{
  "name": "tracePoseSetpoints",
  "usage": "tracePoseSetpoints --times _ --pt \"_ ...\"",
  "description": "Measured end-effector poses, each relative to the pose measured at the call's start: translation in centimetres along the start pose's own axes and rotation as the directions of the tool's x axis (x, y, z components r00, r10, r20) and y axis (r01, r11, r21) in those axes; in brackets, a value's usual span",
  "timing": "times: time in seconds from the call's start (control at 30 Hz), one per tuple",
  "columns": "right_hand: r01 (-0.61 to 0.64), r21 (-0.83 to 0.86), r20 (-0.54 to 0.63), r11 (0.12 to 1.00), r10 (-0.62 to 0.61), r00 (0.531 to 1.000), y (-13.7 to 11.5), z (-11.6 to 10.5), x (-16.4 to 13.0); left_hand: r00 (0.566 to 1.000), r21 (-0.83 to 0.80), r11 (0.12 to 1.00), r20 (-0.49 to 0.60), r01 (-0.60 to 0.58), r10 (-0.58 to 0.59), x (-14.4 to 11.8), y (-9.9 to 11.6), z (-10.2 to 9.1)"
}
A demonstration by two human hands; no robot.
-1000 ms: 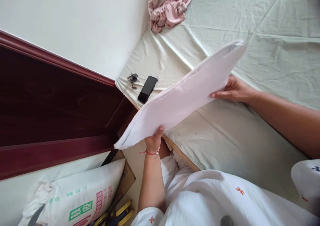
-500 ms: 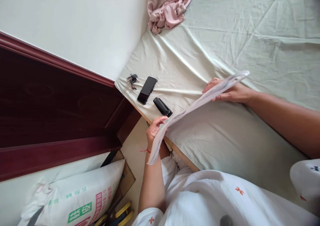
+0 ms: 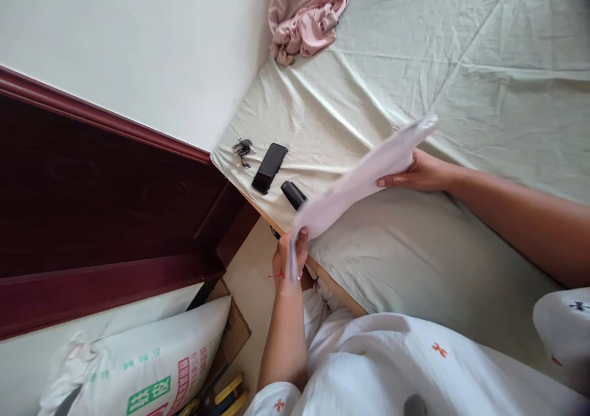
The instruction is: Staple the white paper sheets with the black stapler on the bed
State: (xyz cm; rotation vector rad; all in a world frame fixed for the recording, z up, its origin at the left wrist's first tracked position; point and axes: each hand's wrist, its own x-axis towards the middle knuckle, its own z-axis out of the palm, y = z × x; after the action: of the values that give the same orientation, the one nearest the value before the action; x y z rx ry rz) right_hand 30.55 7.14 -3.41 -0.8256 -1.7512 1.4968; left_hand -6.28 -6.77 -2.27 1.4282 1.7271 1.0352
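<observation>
Both my hands hold a thin white sheaf of paper (image 3: 353, 188), slanted above the bed edge and slightly curved. My left hand (image 3: 291, 251) grips its lower left end, thumb on the near face. At the right part of its lower edge, my right hand (image 3: 421, 171) has the thumb in front and the other fingers hidden behind. Just beyond the paper lies a small black object (image 3: 293, 193) that looks like a stapler, partly covered by the sheaf. A black phone (image 3: 270, 168) rests farther left, beside a bunch of keys (image 3: 243, 149).
A pale green sheet (image 3: 461, 96) covers the bed, with its wooden edge (image 3: 338, 290) close to my body. Crumpled pink cloth (image 3: 306, 23) lies by the wall. On the left stand dark red wooden furniture (image 3: 106, 182) and a printed white sack (image 3: 152, 348).
The paper has tilted so more of its near face shows, and its right end has moved left. My left thumb now lies over the near face. The paper now overlaps the black object.
</observation>
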Motion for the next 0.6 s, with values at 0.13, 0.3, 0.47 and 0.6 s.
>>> tracePoseSetpoints --times 0.13,0.3,0.47,0.6 --pt "-0.181 0.120 -0.003 0.976 0.183 0.983 -1.0 0.0 -0.7 0.975 -0.030 0.999 -0.218 0.028 -0.034 0.0 -0.9 0.5" --pt "-0.151 0.388 -0.088 0.909 0.200 0.976 -1.3 0.0 -0.3 0.971 -0.198 0.967 -0.142 0.162 -0.192 0.5 0.7 -0.6" --pt "-0.072 0.438 -0.247 0.896 0.197 0.949 -1.5 -0.2 0.1 0.971 -0.077 0.971 0.087 0.227 -0.220 1.2 3.2 -3.1" --pt "-0.140 0.408 -0.055 0.902 0.178 0.983 -1.6 -0.6 -0.2 0.875 0.135 0.963 0.401 0.235 -0.270 2.7 5.1 -3.9"
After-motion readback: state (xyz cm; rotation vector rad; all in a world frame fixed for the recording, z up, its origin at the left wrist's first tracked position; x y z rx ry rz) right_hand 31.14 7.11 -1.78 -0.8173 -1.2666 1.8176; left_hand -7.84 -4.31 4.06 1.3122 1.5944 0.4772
